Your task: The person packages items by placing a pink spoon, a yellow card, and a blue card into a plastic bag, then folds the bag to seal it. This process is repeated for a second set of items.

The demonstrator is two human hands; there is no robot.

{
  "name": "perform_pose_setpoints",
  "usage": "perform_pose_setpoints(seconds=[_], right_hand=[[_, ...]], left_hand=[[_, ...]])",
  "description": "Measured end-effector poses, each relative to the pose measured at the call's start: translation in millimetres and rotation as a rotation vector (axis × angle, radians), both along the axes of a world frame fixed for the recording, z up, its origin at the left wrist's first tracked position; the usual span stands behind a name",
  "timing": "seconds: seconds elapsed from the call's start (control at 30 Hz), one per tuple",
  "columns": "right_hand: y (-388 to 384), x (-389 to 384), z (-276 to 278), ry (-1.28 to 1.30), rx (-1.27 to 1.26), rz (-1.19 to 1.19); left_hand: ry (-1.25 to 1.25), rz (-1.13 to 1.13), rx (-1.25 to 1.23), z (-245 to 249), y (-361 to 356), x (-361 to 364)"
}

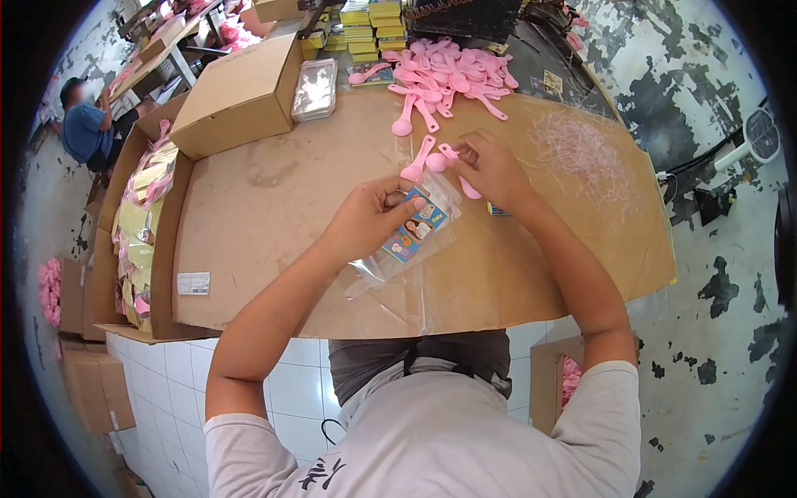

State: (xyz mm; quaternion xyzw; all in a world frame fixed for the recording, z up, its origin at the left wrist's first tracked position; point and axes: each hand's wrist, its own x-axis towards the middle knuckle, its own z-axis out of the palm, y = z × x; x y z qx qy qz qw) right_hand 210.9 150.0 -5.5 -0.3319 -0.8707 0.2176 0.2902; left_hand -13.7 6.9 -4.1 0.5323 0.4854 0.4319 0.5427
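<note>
My left hand (371, 216) is closed on a clear plastic bag (448, 196) with a blue printed card (415, 226) in or against it; the bag's far end points away from me. To the right, my right hand (491, 168) pinches at a pink spoon (469, 189), its fingers partly covering the handle. Another pink spoon (418, 160) lies just beyond the left hand, and a further spoon bowl shows between the hands. More clear bags (374, 274) lie below my left hand. The edge of a small printed stack (497, 209) peeks out under my right wrist.
A heap of pink spoons (452, 70) lies at the back, near stacked yellow cards (361, 37). Clear bags (315, 90) sit beside a closed carton (241, 91). An open box (170, 241) of packed bags borders the left. Plastic strands (585, 153) lie right. A person (85, 129) sits far left.
</note>
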Motion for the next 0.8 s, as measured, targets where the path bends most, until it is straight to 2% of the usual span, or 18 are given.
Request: perform_pose_setpoints(seconds=[0.07,0.17,0.27,0.37,0.5,0.6,0.7,0.8], right_hand=[[3,-8,0,-0.104,0.028,-0.038],[-4,-12,10,-0.040,-0.077,-0.098],[-19,-12,32,0.219,-0.148,-0.153],[-36,-1,48,0.562,-0.477,0.096],[-51,0,46,0.730,-0.459,0.093],[-54,-3,33,0.787,-0.454,0.073],[-58,-7,25,0.833,-0.451,0.077],[-63,-10,23,0.860,-0.436,0.102]], left_hand=[[-0.004,-0.018,-0.009,5,-1,-1],[-0.025,-0.011,0.013,5,-1,-2],[-0.094,-0.004,0.012,7,-2,-2],[-0.098,-0.001,0.030,7,-3,3],[-0.047,-0.024,-0.011,18,-9,7],[-0.093,-0.035,0.009,4,-5,6],[0.002,-0.015,0.005,12,-7,6],[-0.077,-0.003,0.006,8,-5,8]])
